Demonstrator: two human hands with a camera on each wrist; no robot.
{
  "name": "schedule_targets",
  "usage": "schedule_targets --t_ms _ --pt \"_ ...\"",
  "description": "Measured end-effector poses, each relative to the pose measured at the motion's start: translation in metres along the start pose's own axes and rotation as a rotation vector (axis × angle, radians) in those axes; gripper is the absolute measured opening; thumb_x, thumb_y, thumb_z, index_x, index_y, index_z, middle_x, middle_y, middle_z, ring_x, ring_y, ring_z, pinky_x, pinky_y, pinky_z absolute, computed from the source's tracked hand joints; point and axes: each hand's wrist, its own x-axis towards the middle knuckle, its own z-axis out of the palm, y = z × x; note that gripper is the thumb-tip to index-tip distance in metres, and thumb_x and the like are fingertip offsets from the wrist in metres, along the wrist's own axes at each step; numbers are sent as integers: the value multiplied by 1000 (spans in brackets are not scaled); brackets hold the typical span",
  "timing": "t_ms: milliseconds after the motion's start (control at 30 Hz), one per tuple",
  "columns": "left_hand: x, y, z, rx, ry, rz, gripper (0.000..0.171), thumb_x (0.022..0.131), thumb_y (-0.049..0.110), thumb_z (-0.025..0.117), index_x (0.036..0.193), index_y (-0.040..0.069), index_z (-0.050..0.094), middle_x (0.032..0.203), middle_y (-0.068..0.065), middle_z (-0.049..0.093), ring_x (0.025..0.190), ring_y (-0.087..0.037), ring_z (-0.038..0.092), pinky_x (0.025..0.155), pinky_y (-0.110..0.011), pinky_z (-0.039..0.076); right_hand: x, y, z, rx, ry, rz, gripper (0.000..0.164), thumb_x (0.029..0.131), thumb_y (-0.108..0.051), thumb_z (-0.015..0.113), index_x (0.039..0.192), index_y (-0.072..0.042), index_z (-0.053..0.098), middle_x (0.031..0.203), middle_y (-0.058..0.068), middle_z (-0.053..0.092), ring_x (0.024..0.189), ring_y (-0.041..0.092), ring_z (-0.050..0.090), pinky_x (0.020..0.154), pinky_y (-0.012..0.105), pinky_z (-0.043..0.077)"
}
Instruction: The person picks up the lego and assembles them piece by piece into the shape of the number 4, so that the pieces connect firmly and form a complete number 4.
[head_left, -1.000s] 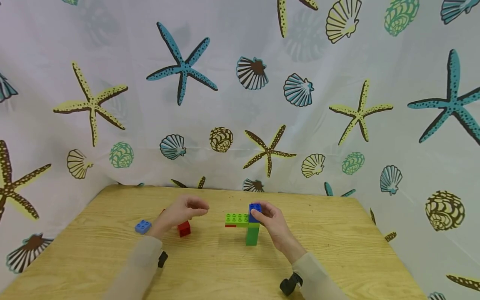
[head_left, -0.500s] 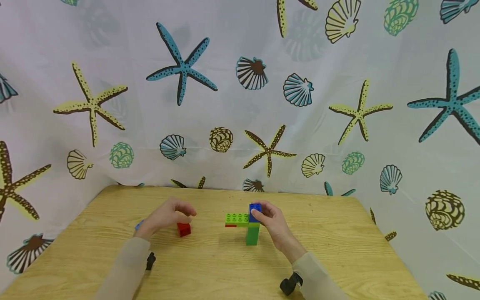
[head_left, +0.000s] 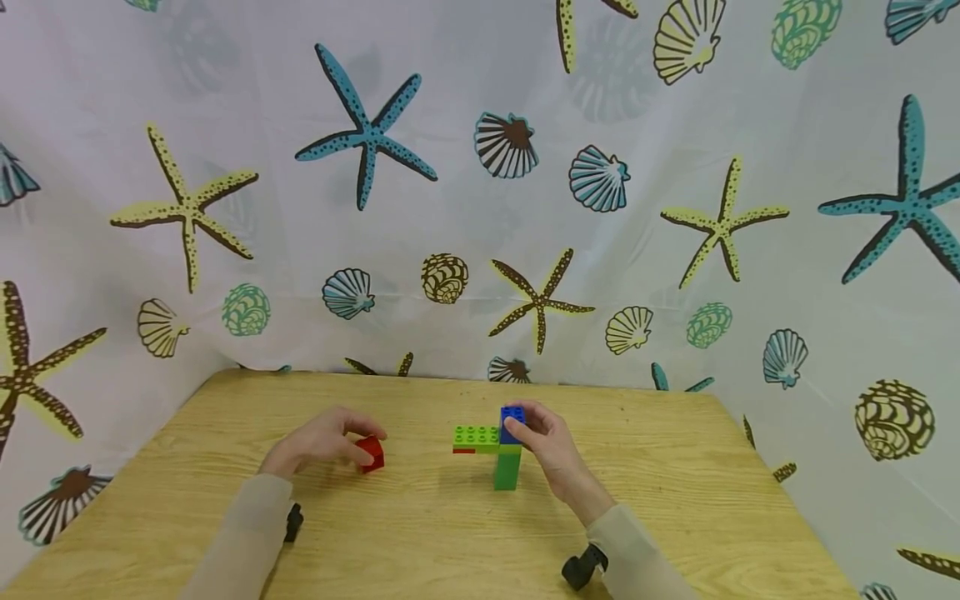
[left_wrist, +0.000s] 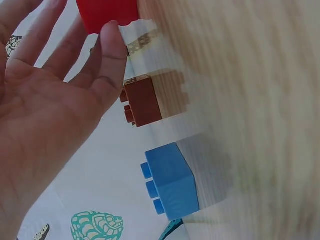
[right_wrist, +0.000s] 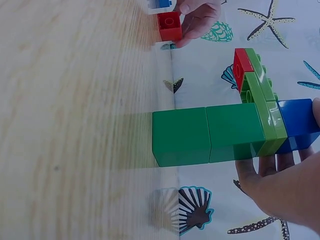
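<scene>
At the left of the table my left hand [head_left: 327, 436] pinches a red toy brick [head_left: 372, 452] between thumb and fingers. In the left wrist view, the thumb presses on the near side of that red brick [left_wrist: 107, 12]. My right hand [head_left: 557, 450] grips a dark blue brick [head_left: 512, 424] at the top of a built tower. Below it come light green long bricks [head_left: 477, 437], which jut out to the left, and two stacked green bricks [right_wrist: 207, 135] that stand on the table. A small red brick [right_wrist: 242, 67] hangs under the jutting end.
A lighter blue brick [left_wrist: 172, 180] and a brownish-red brick [left_wrist: 142, 101] rest on the wooden table [head_left: 660, 467] by the left hand, which hides them in the head view. A curtain with shells and starfish [head_left: 420, 208] hangs behind and at both sides.
My left hand has moved left and down onto the red brick, its fingers closing round it, and now covers the lighter blue brick. The right hand and tower have stayed in place.
</scene>
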Motion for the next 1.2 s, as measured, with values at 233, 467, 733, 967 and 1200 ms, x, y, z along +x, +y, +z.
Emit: schedule_targets --t_ms 233,467,733,967,1200 --pt "0 1 4 -13 -75 -163 49 75 5 82 122 11 68 130 -12 58 110 -27 54 93 -41 49 -1 -1 -1 3 -12 -6 40 96 -20 65 131 -5 57 119 7 61 105 15 58 102 41 46" --pt "1 3 6 -22 -81 -200 54 72 -10 75 122 10 68 132 -15 55 109 -28 53 92 -41 49 -2 -3 0 3 -9 -6 38 96 -21 65 130 -8 58 120 7 60 105 15 57 101 41 46" --pt "4 5 7 57 -87 -160 42 73 -2 80 112 12 72 119 -10 61 104 -26 54 88 -40 50 -1 -1 0 -2 -12 -5 39 96 -21 64 131 -7 57 120 7 60 105 15 57 100 40 46" --pt "5 6 9 74 -90 -136 44 78 10 81 120 9 69 119 -10 63 104 -25 56 89 -40 50 -1 0 0 1 -15 -8 38 95 -21 65 131 -9 58 119 7 60 105 15 57 100 39 46" --pt "11 15 12 47 -37 -109 46 80 22 81 122 11 67 120 -11 61 105 -26 56 85 -38 50 0 -1 0 11 -7 -1 40 95 -21 65 132 -7 57 120 7 59 109 22 56 104 47 43"
